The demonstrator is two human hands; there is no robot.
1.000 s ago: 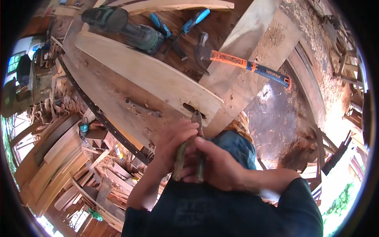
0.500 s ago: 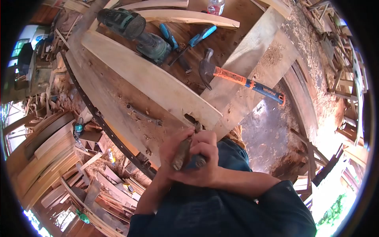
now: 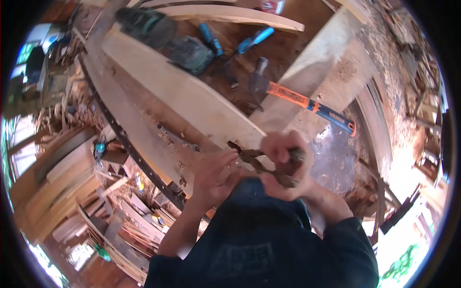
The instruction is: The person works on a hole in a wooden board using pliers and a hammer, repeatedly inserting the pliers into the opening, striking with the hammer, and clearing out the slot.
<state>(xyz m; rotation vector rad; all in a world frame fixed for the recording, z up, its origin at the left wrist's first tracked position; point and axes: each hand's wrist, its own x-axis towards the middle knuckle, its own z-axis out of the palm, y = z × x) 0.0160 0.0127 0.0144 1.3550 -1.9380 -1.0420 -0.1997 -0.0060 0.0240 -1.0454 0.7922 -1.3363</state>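
In the middle of the head view, my right hand is wrapped round the two handles of worn, rusty-looking pliers. The jaws point left, towards a dark slot at the near end of a long pale wooden board. Motion blur hides whether the jaws grip anything. My left hand is open just left of the jaws, its fingers stretched towards the slot, with nothing visible in it. A claw hammer with an orange and blue handle lies beyond my right hand.
A green power drill and two blue-handled tools lie behind the board. A metal wrench-like bar rests to the left among wood chips. Stacked curved timber fills the left side. A wide plank crosses at right.
My hands, earlier close together around the pliers, have separated. The right hand has swung right with the pliers, whose handles are now spread. My left hand has come off them. The view has shifted slightly.
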